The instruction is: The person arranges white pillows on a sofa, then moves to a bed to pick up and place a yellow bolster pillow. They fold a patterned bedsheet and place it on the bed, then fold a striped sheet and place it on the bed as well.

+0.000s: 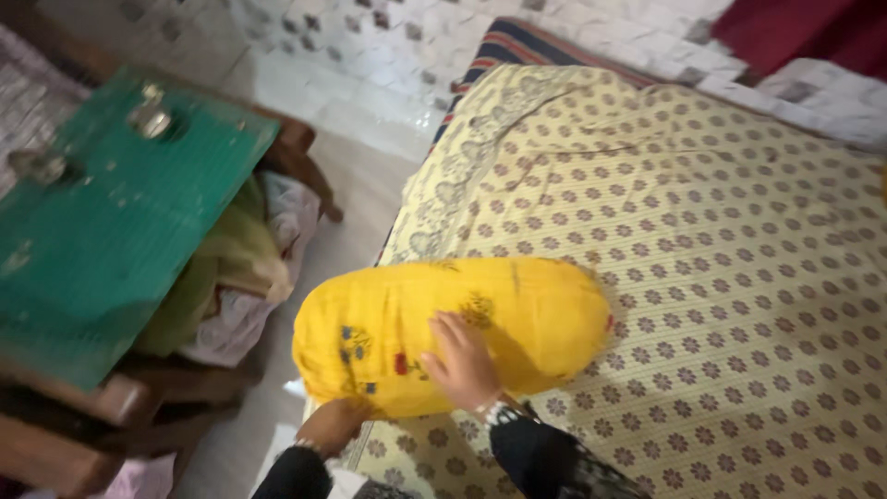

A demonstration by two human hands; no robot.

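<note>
Hands on the pillow, seen from the head camera! Right hand (462, 363) lies flat and open on top of the yellow pillow (453, 328), fingers spread, grip released, just pressing. Left hand (331, 425) sits below and to the left of it, cupped under the pillow's near end; how tightly it grips, I cannot tell. The pillow lies across the near corner of the bed, on the patterned cream sheet (702, 277). Well off to the left of both hands stands a green board (102, 231) with crumpled cloth (240, 277) beneath it.
</note>
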